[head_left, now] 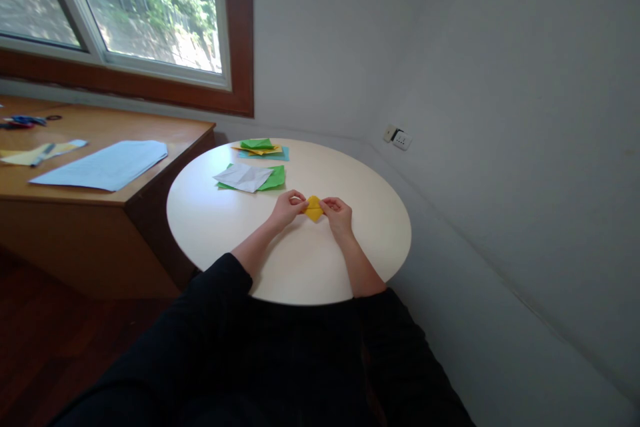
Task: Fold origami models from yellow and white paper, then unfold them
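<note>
A small folded piece of yellow paper (314, 209), roughly diamond-shaped with a crease line across it, is held over the middle of the round white table. My left hand (289, 208) pinches its left corner between thumb and fingers. On the opposite corner, my right hand (337, 213) grips it the same way. Beyond my left hand lie a white creased sheet (244, 177) and, partly under it, a green sheet (274, 177).
The round white table (295, 273) stands against the wall. Near its far edge is a stack of folded green, yellow and blue papers (257, 145). A wooden desk (100, 121) at left bears light-blue sheets (113, 163) and a pen (43, 155). A wall socket (402, 140) is behind.
</note>
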Tool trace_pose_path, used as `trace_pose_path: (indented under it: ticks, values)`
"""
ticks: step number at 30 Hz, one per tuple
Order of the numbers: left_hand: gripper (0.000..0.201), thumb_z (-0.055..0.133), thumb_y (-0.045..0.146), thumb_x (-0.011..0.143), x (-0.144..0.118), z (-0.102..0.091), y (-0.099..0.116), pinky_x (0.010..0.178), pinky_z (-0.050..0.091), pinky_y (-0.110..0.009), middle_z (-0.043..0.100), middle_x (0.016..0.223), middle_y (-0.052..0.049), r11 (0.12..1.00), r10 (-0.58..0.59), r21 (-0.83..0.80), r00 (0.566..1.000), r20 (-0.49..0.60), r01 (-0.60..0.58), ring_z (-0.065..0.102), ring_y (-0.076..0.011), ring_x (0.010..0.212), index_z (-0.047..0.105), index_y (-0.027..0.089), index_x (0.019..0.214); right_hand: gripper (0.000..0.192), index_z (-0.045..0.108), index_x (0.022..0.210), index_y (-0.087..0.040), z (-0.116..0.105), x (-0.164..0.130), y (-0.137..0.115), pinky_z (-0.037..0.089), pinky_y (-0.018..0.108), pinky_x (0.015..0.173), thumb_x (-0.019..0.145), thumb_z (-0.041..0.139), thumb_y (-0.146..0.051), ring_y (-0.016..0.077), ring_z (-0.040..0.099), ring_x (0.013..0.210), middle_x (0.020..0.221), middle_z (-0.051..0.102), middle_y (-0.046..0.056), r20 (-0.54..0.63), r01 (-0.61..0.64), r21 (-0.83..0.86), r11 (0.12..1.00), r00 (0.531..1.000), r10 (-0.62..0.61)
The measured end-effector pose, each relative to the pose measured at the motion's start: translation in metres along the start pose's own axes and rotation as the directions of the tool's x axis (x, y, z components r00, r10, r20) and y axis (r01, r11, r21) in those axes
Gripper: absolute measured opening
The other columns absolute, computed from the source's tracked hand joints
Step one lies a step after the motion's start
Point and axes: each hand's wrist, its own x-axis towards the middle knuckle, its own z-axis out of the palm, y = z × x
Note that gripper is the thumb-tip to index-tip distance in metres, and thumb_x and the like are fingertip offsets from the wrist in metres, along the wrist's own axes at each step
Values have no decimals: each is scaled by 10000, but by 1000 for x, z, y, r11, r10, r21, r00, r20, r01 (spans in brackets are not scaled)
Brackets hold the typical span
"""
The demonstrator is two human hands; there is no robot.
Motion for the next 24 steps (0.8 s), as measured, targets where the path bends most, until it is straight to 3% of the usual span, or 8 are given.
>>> trace_pose_path:
  ticks: [5, 10, 16, 21, 24]
  values:
    - [172, 627, 152, 625, 1, -1, -2, 596, 474, -261, 586, 534, 34, 998, 55, 23, 998, 37, -56, 576, -110, 555, 524, 142, 762, 270, 591, 655, -175, 0, 1, 2, 485, 300, 647, 516, 736, -355, 139, 570, 628, 647, 624, 2, 8, 5, -17, 1000, 1000, -5]
    - [101, 540, 127, 659, 3, -1, -5, 651, 476, -270, 644, 661, -22, 981, 124, 140, 989, 81, -134, 590, -128, 642, 619, 125, 721, 261, 589, 642, -177, 0, 1, 2, 482, 284, 618, 518, 736, -354, 130, 560, 608, 626, 610, -7, 32, 17, -8, 1000, 999, -17]
    - [209, 574, 103, 630, -1, 1, -1, 778, 478, -320, 682, 880, -83, 957, 137, 244, 985, 100, -158, 614, -180, 817, 666, 112, 817, 264, 591, 665, -172, -1, 0, 2, 465, 252, 486, 526, 727, -351, 125, 556, 544, 588, 595, -21, 6, -87, 13, 996, 996, 87]
    - [474, 689, 164, 593, -8, 4, 5, 795, 485, -360, 647, 1021, -140, 974, 93, 186, 973, 211, -133, 621, -208, 860, 601, 85, 1053, 246, 594, 668, -173, -2, 2, 3, 493, 266, 535, 532, 726, -330, 135, 590, 593, 631, 629, -8, -25, -124, 117, 985, 991, 128]
    - [517, 671, 131, 596, -9, 4, 4, 797, 485, -351, 629, 1063, -150, 970, 83, 204, 970, 228, -131, 619, -200, 868, 573, 83, 1101, 246, 598, 655, -173, -3, 3, 4, 507, 271, 580, 508, 745, -304, 138, 606, 630, 649, 638, -7, -36, -168, 200, 965, 983, 179]
